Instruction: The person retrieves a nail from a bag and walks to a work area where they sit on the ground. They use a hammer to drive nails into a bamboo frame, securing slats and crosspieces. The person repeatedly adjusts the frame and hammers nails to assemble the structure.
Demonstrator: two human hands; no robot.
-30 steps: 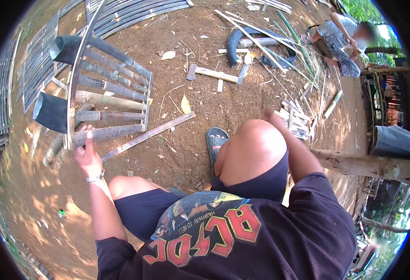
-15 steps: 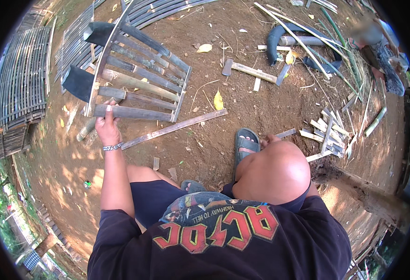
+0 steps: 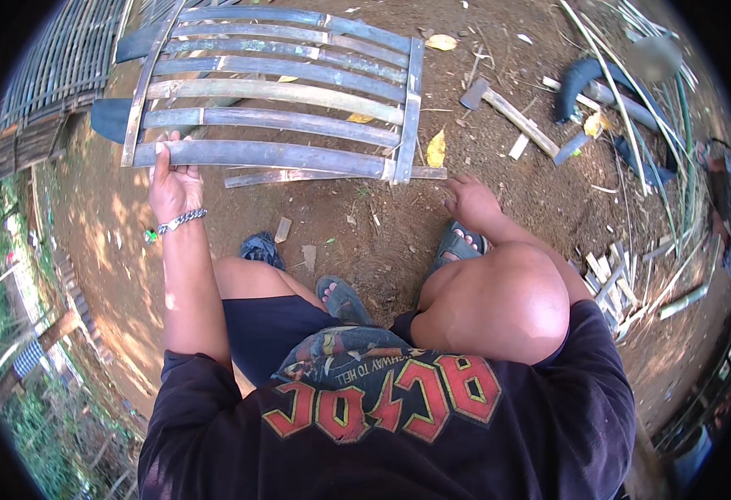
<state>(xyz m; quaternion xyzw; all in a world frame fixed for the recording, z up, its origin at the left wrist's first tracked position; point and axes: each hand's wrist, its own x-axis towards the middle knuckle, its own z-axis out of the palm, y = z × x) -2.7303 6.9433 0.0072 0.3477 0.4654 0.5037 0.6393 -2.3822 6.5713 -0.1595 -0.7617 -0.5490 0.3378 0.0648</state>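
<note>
A slatted bamboo panel point(image 3: 274, 87) is tilted up off the ground in front of me, its slats running between a left and a right crosspiece. At its near left corner, my left hand point(image 3: 175, 183) grips the nearest slat, thumb on top. Two dark flaps point(image 3: 109, 121) stick out past the left crosspiece. My right hand point(image 3: 474, 204) reaches past my knee toward the panel's near right corner, fingers apart and nothing in them. Just beyond those fingers is the end of a long bamboo strip point(image 3: 299, 176), which lies on the dirt partly under the panel.
A hatchet point(image 3: 511, 115) with a pale handle lies to the right of the panel. Farther right are a curved black rubber piece point(image 3: 578, 83) and thin bamboo strips. Split offcuts point(image 3: 607, 279) are heaped by my right knee. A bamboo slat platform point(image 3: 57, 67) stands at far left.
The panel has swung from a steep slant to face me more flatly, its right end moving right. My right hand has come out from behind my knee toward it.
</note>
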